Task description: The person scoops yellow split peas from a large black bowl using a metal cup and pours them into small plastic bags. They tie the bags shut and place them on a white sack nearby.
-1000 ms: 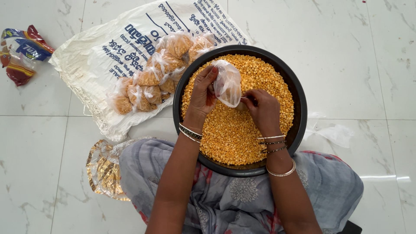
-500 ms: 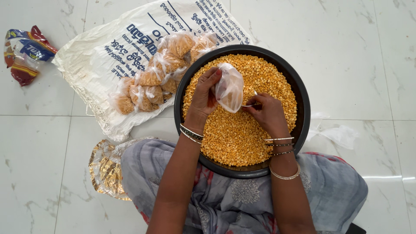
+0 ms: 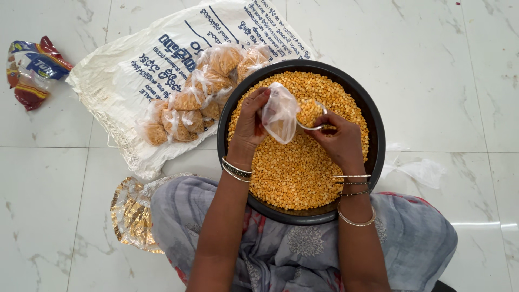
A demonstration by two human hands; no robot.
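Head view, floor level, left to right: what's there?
Crumpled red-and-blue foil wrapper → white woven printed sack carrying tied clear packets of yellow lentils → round black pan of yellow split lentils → loose clear plastic bag on white tiles.

My hands over black basin, small clear bag between them. Basin rim all round, pulses fill it; free room only above. Left of basin: white sack on floor, heap of filled packets touching rim, blocks that side. Crumpled wrapper toward floor's far-left corner. Gold foil bag beside my left knee. Right of basin: loose clear plastic near rim; bare floor tiles beyond, open pass. Near side shut off by my lap.
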